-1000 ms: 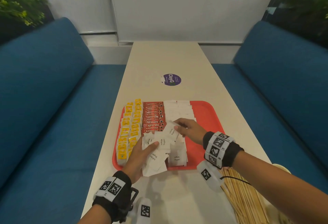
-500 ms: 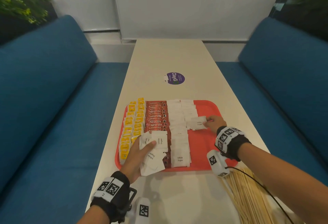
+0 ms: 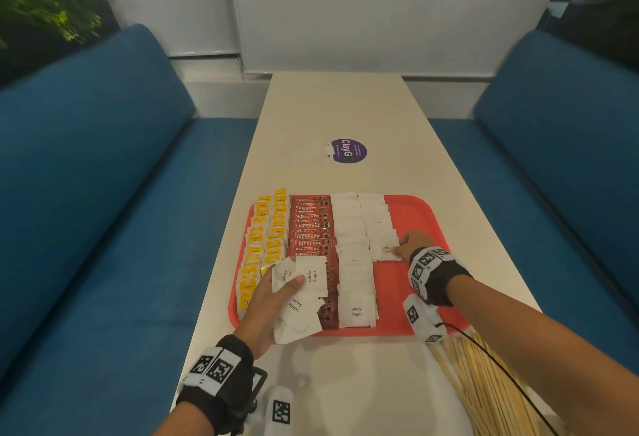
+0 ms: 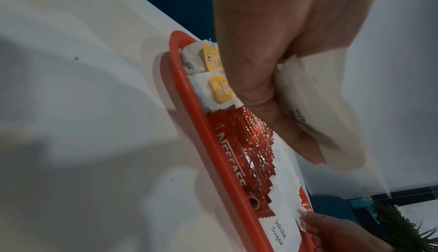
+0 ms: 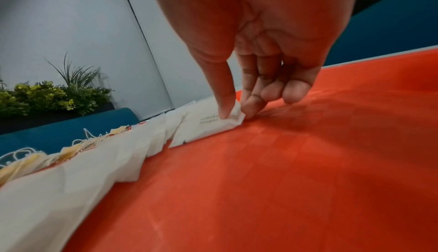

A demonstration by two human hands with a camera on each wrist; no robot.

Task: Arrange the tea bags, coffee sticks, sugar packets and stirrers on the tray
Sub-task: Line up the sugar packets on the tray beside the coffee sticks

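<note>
A red tray lies across the white table. On it stand yellow tea bags at the left, red coffee sticks beside them, then two columns of white sugar packets. My left hand grips a loose bunch of sugar packets over the tray's near left corner, thumb on top. My right hand pinches the corner of one sugar packet at the near end of the right-hand column, pressed to the tray floor. Wooden stirrers lie on the table at the near right.
A round purple sticker sits on the table beyond the tray. Blue sofas flank the table on both sides. The tray's right part is bare red. Plants stand behind the left sofa.
My right hand carried one sugar packet from the bunch in my left hand to the right and set it down at the end of the second white column. The left hand stayed put.
</note>
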